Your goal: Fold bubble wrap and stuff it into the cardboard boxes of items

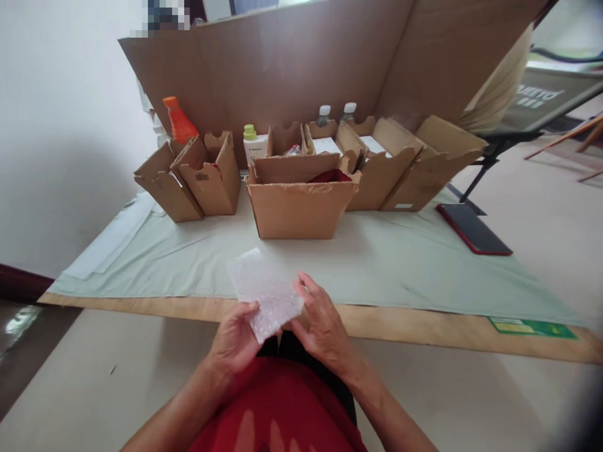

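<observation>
A flat piece of clear bubble wrap (268, 292), perhaps a pouch, is held tilted over the table's front edge. My left hand (235, 336) grips its lower left side, thumb on top and the fingers hidden beneath. At the right corner, my right hand (325, 320) has its curled fingers and thumb around the edge of the wrap. Beyond the wrap stands an open cardboard bin (296, 210) with something dark red inside.
Several more cardboard bins (219, 182) line the back before a tall cardboard panel (301, 63). An orange bottle (180, 122) and a green-capped white bottle (254, 145) stand among them. A dark red-edged phone (473, 229) lies right on the pale green cloth (400, 263).
</observation>
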### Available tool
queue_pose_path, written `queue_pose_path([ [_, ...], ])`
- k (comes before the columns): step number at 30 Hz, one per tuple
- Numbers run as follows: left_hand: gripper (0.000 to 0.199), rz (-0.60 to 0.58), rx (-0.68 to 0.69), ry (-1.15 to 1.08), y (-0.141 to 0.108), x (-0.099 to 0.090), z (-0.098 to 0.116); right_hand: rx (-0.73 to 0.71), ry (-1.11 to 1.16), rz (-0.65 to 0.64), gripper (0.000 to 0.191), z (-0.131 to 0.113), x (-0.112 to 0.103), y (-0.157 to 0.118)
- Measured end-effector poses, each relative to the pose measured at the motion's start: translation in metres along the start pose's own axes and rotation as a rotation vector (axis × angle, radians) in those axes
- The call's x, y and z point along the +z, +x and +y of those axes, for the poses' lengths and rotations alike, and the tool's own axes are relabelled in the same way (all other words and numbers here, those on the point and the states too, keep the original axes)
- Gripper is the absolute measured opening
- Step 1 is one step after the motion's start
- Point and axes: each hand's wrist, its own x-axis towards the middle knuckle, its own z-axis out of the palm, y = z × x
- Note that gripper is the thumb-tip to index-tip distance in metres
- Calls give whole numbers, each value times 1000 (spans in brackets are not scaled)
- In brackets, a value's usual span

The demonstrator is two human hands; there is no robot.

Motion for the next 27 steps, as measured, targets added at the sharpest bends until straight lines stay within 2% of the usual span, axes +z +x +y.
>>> queue_pose_path([
  [2,23,-25,-63,-38,-10,-2,-12,-17,37,17,76,-5,-1,2],
  [5,28,-54,-148,-61,-20,-11,-18,-31,141,11,68,-12,-3,4],
  [10,34,-47,-144,-71,-26,-34,-12,-55,316,-95,34,-27,-1,10],
  [13,39,-54,-127,-61,-22,-43,-4,-63,413,-116,34,-38,-3,12],
  [16,41,-48,-92,-5,-16,-44,6,-70,492,-124,39,-49,-12,9],
  [21,53,-15,48,206,-5,-32,25,-43,459,-103,44,-63,-33,-7],
  [24,58,-83,101,363,9,-11,37,5,400,-39,44,-65,-39,-15],
  [27,62,-160,182,581,36,16,42,59,305,36,39,-55,-36,-18],
])
